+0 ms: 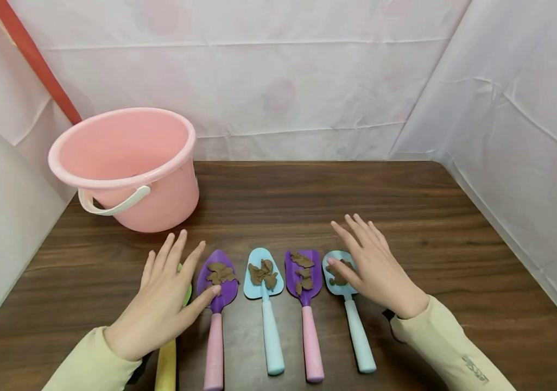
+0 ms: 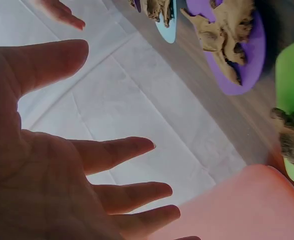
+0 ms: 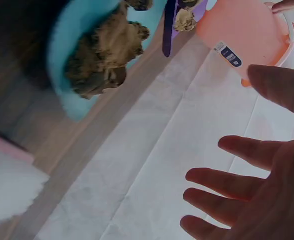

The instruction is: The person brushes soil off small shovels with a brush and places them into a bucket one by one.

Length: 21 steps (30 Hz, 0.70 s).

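Observation:
Several toy shovels lie in a row on the table, brown clay-like lumps on their blades. My left hand (image 1: 161,298), fingers spread, hovers over a green shovel (image 2: 293,75) with a yellow handle (image 1: 166,366), hiding much of it. Its thumb reaches over the edge of a purple pointed shovel (image 1: 229,293) with a pink handle. In the middle are a light blue shovel (image 1: 272,336) and a purple square-bladed shovel (image 1: 311,342). My right hand (image 1: 376,266), fingers extended, is above another light blue shovel (image 1: 358,336), partly covering its blade. Neither hand holds anything.
A pink bucket (image 1: 161,203) with a white handle (image 1: 117,206) stands at the back left of the dark wooden table (image 1: 317,190). White sheeting (image 1: 278,81) hangs behind the table and along both sides. A red strip (image 1: 39,65) runs down the left corner.

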Available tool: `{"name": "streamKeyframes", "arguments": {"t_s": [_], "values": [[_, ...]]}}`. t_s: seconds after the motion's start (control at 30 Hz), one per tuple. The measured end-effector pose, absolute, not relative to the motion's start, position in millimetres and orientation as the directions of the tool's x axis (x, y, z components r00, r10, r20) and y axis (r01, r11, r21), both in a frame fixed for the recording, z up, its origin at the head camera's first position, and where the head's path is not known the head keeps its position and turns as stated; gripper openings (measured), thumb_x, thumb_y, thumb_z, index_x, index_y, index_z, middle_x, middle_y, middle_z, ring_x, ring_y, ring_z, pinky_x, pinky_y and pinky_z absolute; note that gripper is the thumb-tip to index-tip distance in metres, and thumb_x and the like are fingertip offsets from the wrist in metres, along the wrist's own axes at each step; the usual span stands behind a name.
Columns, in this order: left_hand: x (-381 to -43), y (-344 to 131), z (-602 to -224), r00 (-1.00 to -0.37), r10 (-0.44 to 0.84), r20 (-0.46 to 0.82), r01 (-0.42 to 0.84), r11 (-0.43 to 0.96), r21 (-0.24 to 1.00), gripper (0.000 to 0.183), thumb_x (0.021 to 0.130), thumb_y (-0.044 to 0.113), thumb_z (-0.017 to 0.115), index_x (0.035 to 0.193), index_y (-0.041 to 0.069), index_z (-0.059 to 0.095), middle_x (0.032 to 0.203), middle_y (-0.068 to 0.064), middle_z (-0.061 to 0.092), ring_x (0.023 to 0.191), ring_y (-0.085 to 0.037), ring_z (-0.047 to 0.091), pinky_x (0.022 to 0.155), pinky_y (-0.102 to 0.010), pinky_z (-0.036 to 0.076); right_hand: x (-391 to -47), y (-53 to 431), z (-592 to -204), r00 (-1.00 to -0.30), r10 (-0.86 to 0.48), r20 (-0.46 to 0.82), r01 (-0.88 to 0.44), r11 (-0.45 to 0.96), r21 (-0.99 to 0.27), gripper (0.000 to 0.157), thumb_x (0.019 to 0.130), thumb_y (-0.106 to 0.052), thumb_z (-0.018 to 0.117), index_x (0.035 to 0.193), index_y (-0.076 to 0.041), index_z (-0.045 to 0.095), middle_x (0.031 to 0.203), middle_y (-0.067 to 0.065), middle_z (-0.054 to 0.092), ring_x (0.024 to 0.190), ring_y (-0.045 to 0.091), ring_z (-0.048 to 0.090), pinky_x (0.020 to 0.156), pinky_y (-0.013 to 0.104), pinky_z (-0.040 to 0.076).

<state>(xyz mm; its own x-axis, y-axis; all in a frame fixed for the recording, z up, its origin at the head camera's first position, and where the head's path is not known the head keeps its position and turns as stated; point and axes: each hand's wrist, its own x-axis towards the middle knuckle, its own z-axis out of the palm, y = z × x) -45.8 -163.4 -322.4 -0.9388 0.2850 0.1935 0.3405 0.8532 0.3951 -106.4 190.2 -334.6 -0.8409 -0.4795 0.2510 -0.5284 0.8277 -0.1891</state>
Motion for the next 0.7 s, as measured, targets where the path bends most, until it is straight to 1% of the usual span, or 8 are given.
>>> {"name": "streamKeyframes", "arguments": {"t_s": [0.13, 0.2, 0.3, 0.4, 0.47, 0.53, 0.63, 0.7], "values": [[-41, -168, -326, -0.942, 0.272, 0.197, 0.330, 0.855, 0.400, 0.070, 0.090, 0.041, 0.063, 0.143, 0.002, 0.037, 0.155, -0.028, 0.013, 0.145, -0.043, 0.005, 0.109, -0.068, 0.006, -99, 197, -336, -0.846, -0.466, 0.260, -0.516, 0.838, -0.178, 0.064, 0.090, -0.033, 0.065, 0.142, -0.004, 0.042, 0.148, 0.025, 0.036, 0.140, 0.040, 0.029, 0.110, 0.058, 0.027], [-39, -171, -327, -0.941, 0.266, 0.208, 0.330, 0.855, 0.399, 0.070, 0.090, 0.042, 0.063, 0.142, 0.001, 0.039, 0.155, -0.028, 0.014, 0.145, -0.043, 0.006, 0.109, -0.067, 0.007, -95, 200, -337, -0.850, -0.449, 0.274, -0.502, 0.849, -0.166, 0.063, 0.089, -0.031, 0.068, 0.139, -0.001, 0.045, 0.144, 0.025, 0.041, 0.136, 0.040, 0.036, 0.106, 0.057, 0.032], [-36, -173, -328, -0.936, 0.253, 0.246, 0.335, 0.857, 0.392, 0.070, 0.089, 0.041, 0.064, 0.140, 0.000, 0.041, 0.154, -0.028, 0.017, 0.144, -0.043, 0.009, 0.109, -0.067, 0.009, -89, 205, -339, -0.856, -0.411, 0.312, -0.471, 0.870, -0.145, 0.061, 0.085, -0.028, 0.071, 0.133, 0.003, 0.050, 0.131, 0.024, 0.052, 0.122, 0.038, 0.049, 0.097, 0.053, 0.043], [-32, -176, -329, -0.928, 0.247, 0.280, 0.343, 0.859, 0.379, 0.069, 0.088, 0.040, 0.066, 0.139, -0.001, 0.042, 0.153, -0.028, 0.020, 0.144, -0.044, 0.012, 0.110, -0.066, 0.010, -80, 211, -340, -0.873, -0.355, 0.335, -0.418, 0.898, -0.137, 0.057, 0.082, -0.024, 0.075, 0.127, 0.006, 0.055, 0.116, 0.020, 0.059, 0.106, 0.034, 0.055, 0.082, 0.047, 0.050], [-29, -179, -330, -0.920, 0.250, 0.301, 0.354, 0.860, 0.368, 0.069, 0.087, 0.038, 0.067, 0.138, -0.001, 0.043, 0.152, -0.028, 0.022, 0.143, -0.045, 0.015, 0.111, -0.065, 0.009, -75, 215, -340, -0.888, -0.316, 0.335, -0.378, 0.915, -0.139, 0.055, 0.080, -0.023, 0.076, 0.123, 0.006, 0.057, 0.108, 0.018, 0.060, 0.098, 0.032, 0.054, 0.072, 0.044, 0.051], [-27, -181, -330, -0.914, 0.254, 0.316, 0.362, 0.862, 0.355, 0.067, 0.086, 0.037, 0.068, 0.137, -0.001, 0.044, 0.151, -0.028, 0.025, 0.141, -0.045, 0.017, 0.112, -0.063, 0.009, -70, 219, -340, -0.902, -0.280, 0.329, -0.342, 0.928, -0.149, 0.055, 0.078, -0.023, 0.077, 0.121, 0.006, 0.058, 0.104, 0.017, 0.060, 0.093, 0.030, 0.053, 0.066, 0.043, 0.050], [-26, -186, -332, -0.909, 0.257, 0.328, 0.368, 0.864, 0.343, 0.065, 0.086, 0.036, 0.068, 0.135, 0.000, 0.046, 0.150, -0.028, 0.027, 0.140, -0.047, 0.021, 0.113, -0.062, 0.009, -65, 223, -341, -0.921, -0.241, 0.307, -0.301, 0.939, -0.164, 0.056, 0.078, -0.025, 0.077, 0.121, 0.006, 0.058, 0.102, 0.017, 0.060, 0.092, 0.031, 0.053, 0.063, 0.044, 0.050], [-25, -189, -333, -0.910, 0.255, 0.326, 0.366, 0.865, 0.343, 0.064, 0.086, 0.036, 0.068, 0.134, 0.000, 0.046, 0.148, -0.028, 0.029, 0.139, -0.047, 0.023, 0.113, -0.061, 0.010, -62, 226, -341, -0.934, -0.222, 0.281, -0.276, 0.945, -0.173, 0.058, 0.079, -0.027, 0.077, 0.121, 0.007, 0.058, 0.102, 0.017, 0.060, 0.092, 0.032, 0.054, 0.063, 0.045, 0.050]]}}
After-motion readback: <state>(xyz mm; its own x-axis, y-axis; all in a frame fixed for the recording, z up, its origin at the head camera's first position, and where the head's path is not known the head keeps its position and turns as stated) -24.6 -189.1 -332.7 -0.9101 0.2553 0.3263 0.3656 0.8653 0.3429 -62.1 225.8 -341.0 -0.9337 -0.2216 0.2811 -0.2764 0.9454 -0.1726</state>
